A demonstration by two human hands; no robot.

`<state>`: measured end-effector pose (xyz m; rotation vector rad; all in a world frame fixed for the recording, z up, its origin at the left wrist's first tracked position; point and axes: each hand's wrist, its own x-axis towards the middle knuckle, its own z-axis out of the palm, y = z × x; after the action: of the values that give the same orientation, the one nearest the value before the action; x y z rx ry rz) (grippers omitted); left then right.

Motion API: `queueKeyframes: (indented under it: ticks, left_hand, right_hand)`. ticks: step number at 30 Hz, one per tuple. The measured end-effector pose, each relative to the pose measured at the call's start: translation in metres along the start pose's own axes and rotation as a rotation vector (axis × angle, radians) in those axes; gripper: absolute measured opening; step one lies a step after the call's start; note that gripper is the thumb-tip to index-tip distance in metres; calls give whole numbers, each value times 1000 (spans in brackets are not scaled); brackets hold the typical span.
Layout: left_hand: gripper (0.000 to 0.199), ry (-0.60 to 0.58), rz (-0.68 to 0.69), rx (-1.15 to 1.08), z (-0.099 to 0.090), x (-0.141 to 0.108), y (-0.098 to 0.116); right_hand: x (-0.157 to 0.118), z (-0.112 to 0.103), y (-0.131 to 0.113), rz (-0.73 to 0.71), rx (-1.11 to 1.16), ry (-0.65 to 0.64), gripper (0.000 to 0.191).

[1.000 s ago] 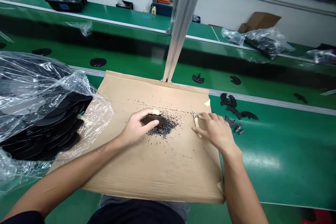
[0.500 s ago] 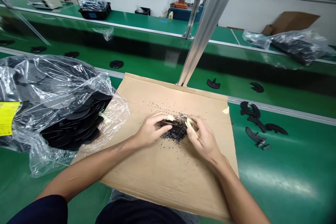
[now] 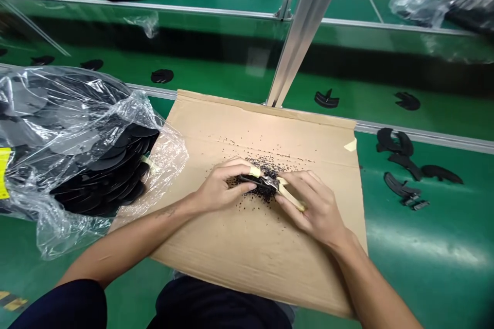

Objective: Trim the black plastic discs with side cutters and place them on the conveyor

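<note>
"Green, glossy bench [image 3: 428, 277], backed by an upright silver metal post [image 3: 304, 25]: what covers its near part?"

"Brown rectangular cardboard sheet [image 3: 216, 247], with small loose black scraps [image 3: 263, 197] heaped near its middle and scattered thinly around."

"And the 2 hands?"

"Left hand [image 3: 224, 186], with a cream cover [image 3: 254, 170] on 1 fingertip, grips a thin, flat black piece [image 3: 252, 183] between thumb and fingers, over the heap. Right hand [image 3: 318, 203] is closed around metal-headed pliers with cream handles [image 3: 290, 199]. Their head lies at the right end of the piece; whether the jaws are closed on it cannot be told."

"What flanks the sheet?"

"At left, a clear, crinkled plastic bag [image 3: 135, 105] overlaps the cardboard and holds many stacked black discs [image 3: 113, 162]. At right, several curved black parts [image 3: 442, 173] lie loose. Beyond the silver metal rail [image 3: 424, 137], 2 further black parts [image 3: 327, 99] lie right of the post."
</note>
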<state>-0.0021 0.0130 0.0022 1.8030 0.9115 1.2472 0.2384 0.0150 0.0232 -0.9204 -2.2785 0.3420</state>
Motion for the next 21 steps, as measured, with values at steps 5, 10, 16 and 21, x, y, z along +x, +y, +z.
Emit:
queueKeyframes:
  ticks: [5, 10, 16, 21]
  left_hand:
    - [18, -14, -28, -34, -1, 0, 2]
    - [17, -15, -63, -50, -1, 0, 3]
    - [17, -12, -45, -52, -1, 0, 2]
    - [18, -18, -35, -85, -1, 0, 3]
  right_hand:
    - [-1, -3, 0, -5, -64, -10, 35]
    - [-2, -4, -1, 1, -64, -14, 36]
    - [-1, -5, -1, -39, -122, 3, 31]
    - [-1, -5, -4, -73, -215, 8, 24]
